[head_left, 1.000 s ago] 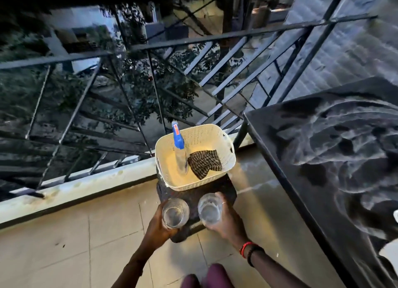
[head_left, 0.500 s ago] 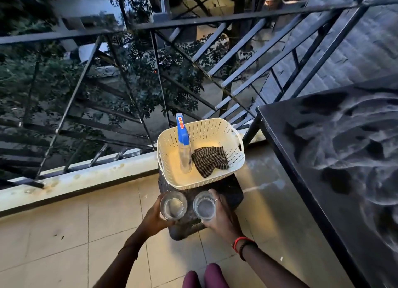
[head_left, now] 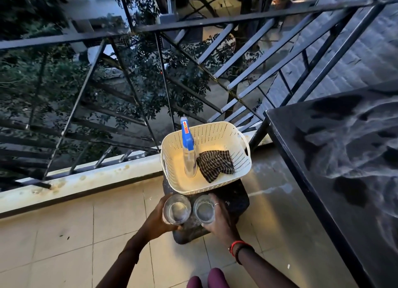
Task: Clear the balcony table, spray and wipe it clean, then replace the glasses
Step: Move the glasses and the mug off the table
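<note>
Two clear drinking glasses stand side by side on a dark stool (head_left: 234, 199), just in front of a cream perforated basket (head_left: 228, 135). My left hand (head_left: 157, 220) grips the left glass (head_left: 177, 208) from its left side. Wrapped round the right glass (head_left: 204, 209) from the right is my right hand (head_left: 219, 220), with a ring on one finger. Inside the basket a spray bottle (head_left: 188, 150) with a blue head stands upright beside a crumpled checked cloth (head_left: 215, 165). The black balcony table (head_left: 336, 158) fills the right side, its top streaked with wet wipe marks.
A black metal railing (head_left: 150, 31) with slanted bars runs behind the basket above a pale concrete kerb (head_left: 86, 180). The floor is beige tile (head_left: 64, 234). The table's front corner and leg stand close to the basket's right handle.
Both hands have stayed wrapped round the two glasses on the stool. My head has tilted so the view shifted; the glasses sit a little nearer the basket's front wall.
</note>
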`<action>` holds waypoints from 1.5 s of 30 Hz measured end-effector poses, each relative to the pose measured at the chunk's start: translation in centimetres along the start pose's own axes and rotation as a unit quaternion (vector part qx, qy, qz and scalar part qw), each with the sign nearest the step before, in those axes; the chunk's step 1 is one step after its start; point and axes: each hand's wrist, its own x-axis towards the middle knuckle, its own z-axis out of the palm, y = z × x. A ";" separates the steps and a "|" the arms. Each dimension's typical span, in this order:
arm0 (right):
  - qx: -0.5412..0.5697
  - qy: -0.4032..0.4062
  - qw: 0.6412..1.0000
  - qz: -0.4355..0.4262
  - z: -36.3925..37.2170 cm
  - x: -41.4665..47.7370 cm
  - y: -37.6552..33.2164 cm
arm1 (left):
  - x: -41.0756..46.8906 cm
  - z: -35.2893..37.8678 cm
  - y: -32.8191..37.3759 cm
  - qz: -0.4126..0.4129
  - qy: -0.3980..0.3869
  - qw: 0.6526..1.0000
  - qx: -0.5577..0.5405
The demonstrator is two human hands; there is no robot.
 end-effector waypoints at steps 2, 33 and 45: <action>-0.002 -0.007 1.000 0.006 -0.2 0.1 -0.1 | 0.0 0.1 0.1 -0.003 -0.003 1.000 -0.001; 0.078 0.031 0.993 0.086 -6.2 -7.8 -4.8 | -12.1 8.4 11.3 -0.116 0.036 0.982 0.146; 0.154 0.242 0.951 0.112 -18.3 -15.7 -6.9 | -9.3 8.5 27.6 0.160 0.055 0.975 0.141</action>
